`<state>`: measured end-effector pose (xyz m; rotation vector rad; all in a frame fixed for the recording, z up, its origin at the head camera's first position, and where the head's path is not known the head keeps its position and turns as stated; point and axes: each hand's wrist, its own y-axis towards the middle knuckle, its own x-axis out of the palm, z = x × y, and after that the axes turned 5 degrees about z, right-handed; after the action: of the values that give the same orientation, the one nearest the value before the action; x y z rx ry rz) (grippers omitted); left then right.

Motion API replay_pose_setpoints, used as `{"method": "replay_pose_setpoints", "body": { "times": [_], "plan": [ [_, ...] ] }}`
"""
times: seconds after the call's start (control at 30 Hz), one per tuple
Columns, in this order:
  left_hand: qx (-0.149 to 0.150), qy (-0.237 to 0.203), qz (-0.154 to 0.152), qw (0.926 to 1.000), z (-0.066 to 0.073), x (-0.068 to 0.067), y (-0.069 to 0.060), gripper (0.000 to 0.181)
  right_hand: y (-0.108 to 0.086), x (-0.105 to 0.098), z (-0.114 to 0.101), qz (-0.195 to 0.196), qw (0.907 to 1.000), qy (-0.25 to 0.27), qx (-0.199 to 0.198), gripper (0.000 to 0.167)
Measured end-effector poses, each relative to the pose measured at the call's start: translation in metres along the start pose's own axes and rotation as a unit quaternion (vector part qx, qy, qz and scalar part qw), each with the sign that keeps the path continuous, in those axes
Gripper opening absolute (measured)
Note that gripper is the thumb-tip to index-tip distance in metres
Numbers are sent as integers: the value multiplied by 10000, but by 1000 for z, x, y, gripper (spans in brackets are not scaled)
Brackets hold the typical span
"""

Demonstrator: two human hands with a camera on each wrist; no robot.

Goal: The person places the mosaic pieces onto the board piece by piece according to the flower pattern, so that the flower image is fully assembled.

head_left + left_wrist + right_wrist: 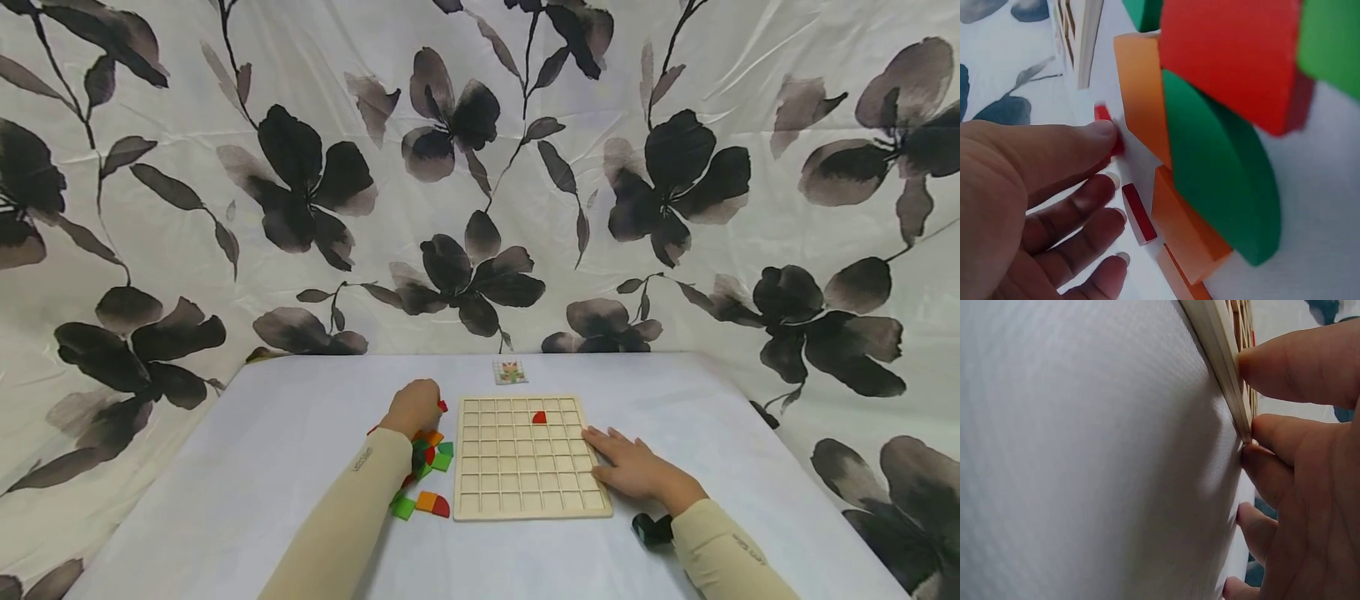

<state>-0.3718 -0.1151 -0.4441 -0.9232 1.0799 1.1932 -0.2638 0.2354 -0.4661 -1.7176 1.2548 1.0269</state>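
My left hand [415, 407] pinches a small red block [1109, 128] between thumb and index finger, beyond a loose pile of coloured blocks. In the left wrist view, a green block with a curved side [1216, 169] and an orange block [1141, 94] lie close to that hand. Right of the pile is a wooden grid board [517, 479] with square cells. One red quarter-round block [539, 417] sits in a cell near its far side. With fingers extended, my right hand [637, 467] touches the board's right edge; its fingertips meet the rim in the right wrist view.
A small patterned card [510, 372] lies beyond the board. Nearer to me are a light green block [402, 507], an orange block [426, 501] and a red rounded block [441, 507]. The white table [225, 467] ends at a floral curtain [465, 167].
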Motion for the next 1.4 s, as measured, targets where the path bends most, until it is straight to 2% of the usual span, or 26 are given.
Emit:
{"method": "replay_pose_setpoints", "body": {
  "times": [0.2, 0.33, 0.43, 0.57, 0.7, 0.8, 0.93, 1.03, 1.2, 1.4],
  "plan": [
    [-225, -334, -76, 9992, 1, 1, 5, 20, 2, -1, 0, 8, 10000, 28, -18, 62],
    [-121, -266, 53, 9996, 2, 3, 10, 21, 1, -1, 0, 12, 10000, 41, 10, 62],
    [-43, -354, 2, 9994, 3, 4, 13, 14, 1, 0, 0, 42, 10000, 59, 10, 61],
    [-25, -816, -65, 9966, 6, 1, 15, 3, 1, 0, 0, 72, 9999, 74, -2, 61],
    [298, -1143, 45, 9930, 14, -7, 15, 8, 1, 0, -1, 39, 10000, 57, 21, 61],
    [785, -1288, -37, 9886, 28, -10, 17, 10, 1, 0, -2, 14, 10000, 57, 77, 61],
    [1446, -1404, -386, 9787, 51, -4, 20, 15, 2, 1, -2, -2, 9999, 93, 131, 62],
    [1770, -1296, -520, 9743, 64, 5, 23, 18, 3, 2, -2, 1, 9999, 117, 111, 62],
    [2038, -897, -456, 9738, 76, 18, 25, 23, 2, 3, -1, 18, 9998, 164, 102, 62],
    [2287, -542, -271, 9716, 81, 22, 23, 26, 2, 3, 1, 83, 9999, 80, 110, 62]
  ]
}}
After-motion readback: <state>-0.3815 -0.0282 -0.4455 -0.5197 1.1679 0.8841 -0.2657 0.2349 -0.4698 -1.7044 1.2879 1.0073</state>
